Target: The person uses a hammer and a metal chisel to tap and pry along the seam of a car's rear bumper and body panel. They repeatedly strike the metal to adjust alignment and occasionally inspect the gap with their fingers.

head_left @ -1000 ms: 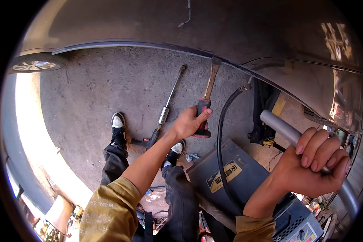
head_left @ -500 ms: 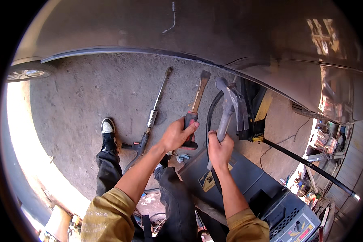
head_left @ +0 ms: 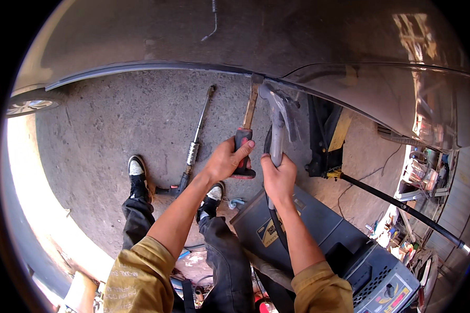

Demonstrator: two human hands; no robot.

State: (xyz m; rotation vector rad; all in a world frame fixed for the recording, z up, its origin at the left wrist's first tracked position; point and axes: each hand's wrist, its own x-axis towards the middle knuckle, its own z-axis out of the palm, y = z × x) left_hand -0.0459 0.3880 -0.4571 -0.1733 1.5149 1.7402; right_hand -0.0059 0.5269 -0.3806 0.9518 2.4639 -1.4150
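Though blurry-headed, hammer [head_left: 278, 140] beside chisel [head_left: 247, 121]

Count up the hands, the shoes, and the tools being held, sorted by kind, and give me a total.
Hands: 2, the left hand and right hand
Shoes: 2, the left shoe and right shoe
Hammers: 1, the grey hammer
Chisels: 1, the flat chisel
Total: 6

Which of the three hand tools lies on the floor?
The long, shiny-rodded tool: it lies on the concrete, whereas the left grip holds the flat-bladed tool and the right grip holds the hammer.
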